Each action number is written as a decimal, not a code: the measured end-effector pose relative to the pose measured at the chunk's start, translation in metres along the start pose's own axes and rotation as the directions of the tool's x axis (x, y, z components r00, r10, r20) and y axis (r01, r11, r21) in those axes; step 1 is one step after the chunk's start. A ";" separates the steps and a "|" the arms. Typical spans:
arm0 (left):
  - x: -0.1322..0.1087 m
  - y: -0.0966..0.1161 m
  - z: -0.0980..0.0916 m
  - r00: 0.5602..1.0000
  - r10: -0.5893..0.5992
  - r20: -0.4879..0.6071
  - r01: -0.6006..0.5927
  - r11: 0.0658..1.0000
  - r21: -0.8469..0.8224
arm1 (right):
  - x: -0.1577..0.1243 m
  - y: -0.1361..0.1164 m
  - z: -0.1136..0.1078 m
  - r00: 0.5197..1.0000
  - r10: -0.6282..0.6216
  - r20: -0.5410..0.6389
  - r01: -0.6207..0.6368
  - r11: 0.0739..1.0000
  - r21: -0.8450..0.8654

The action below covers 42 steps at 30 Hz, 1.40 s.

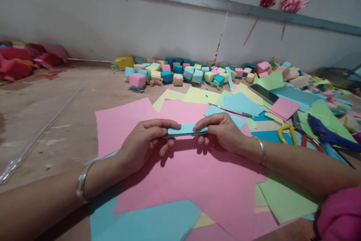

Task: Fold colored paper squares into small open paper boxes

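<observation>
A folded light blue paper strip (186,129) is held just above large pink paper sheets (186,173) on the table. My left hand (146,141) pinches its left end with fingers on top. My right hand (221,130) pinches its right end the same way. Both wrists carry a silver bangle.
Several folded paper cubes (180,72) lie piled at the back by the wall. Loose coloured sheets (245,102), a phone (263,93), yellow-handled scissors (290,134) and a blue glue gun (327,134) lie to the right. A clear rod (42,128) lies at left. Red paper (22,60) sits far left.
</observation>
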State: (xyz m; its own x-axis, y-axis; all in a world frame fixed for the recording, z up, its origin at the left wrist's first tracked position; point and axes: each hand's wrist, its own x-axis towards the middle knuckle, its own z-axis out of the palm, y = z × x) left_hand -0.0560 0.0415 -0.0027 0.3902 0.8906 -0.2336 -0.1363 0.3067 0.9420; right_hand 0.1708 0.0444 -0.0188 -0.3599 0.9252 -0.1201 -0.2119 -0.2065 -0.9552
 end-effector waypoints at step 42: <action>-0.006 0.005 0.011 0.995 -0.096 0.035 0.066 0.864 0.499 | -0.010 -0.001 0.009 0.989 -0.087 0.117 0.136 0.838 -0.529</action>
State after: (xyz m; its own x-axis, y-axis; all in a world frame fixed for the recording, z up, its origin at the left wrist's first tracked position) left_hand -0.0487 0.0339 0.0061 0.4329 0.8448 -0.3143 0.3619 0.1565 0.9190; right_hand 0.1665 0.0323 -0.0142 -0.4435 0.8963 -0.0038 0.2539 0.1215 -0.9596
